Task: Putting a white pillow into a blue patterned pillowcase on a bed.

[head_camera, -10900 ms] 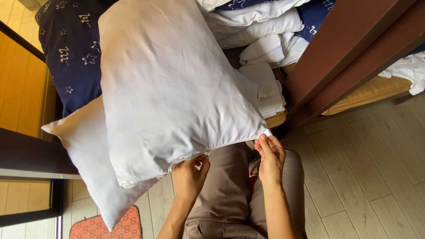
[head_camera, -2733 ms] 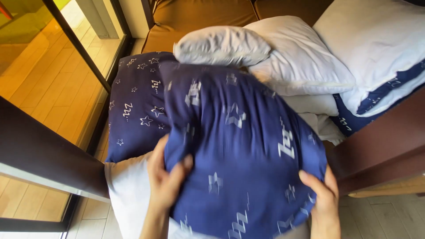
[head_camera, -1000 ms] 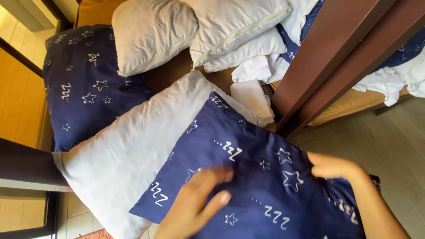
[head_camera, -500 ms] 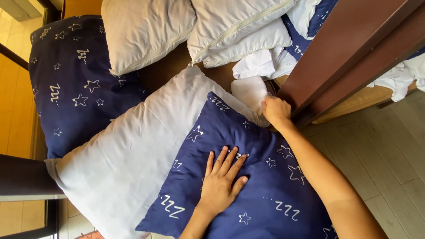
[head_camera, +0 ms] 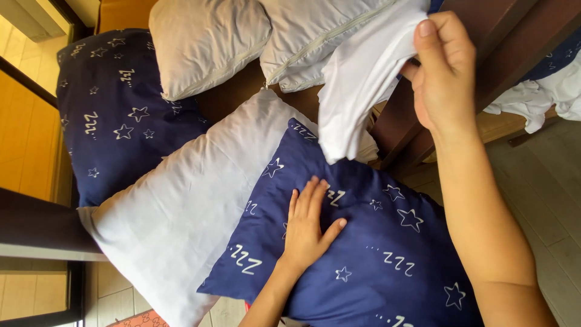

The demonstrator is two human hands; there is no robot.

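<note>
A bedroom in a home: plump white fabric pillows [head_camera: 209,51] and navy star-printed pillows [head_camera: 121,115] piled on a dark wooden bed frame [head_camera: 484,66], pale plank floor [head_camera: 544,181] beside it.

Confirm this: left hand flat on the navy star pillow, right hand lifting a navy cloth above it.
Not quite: the head view shows the right hand lifting a white cloth, not navy. The left hand does lie flat on the navy star pillow.
</note>
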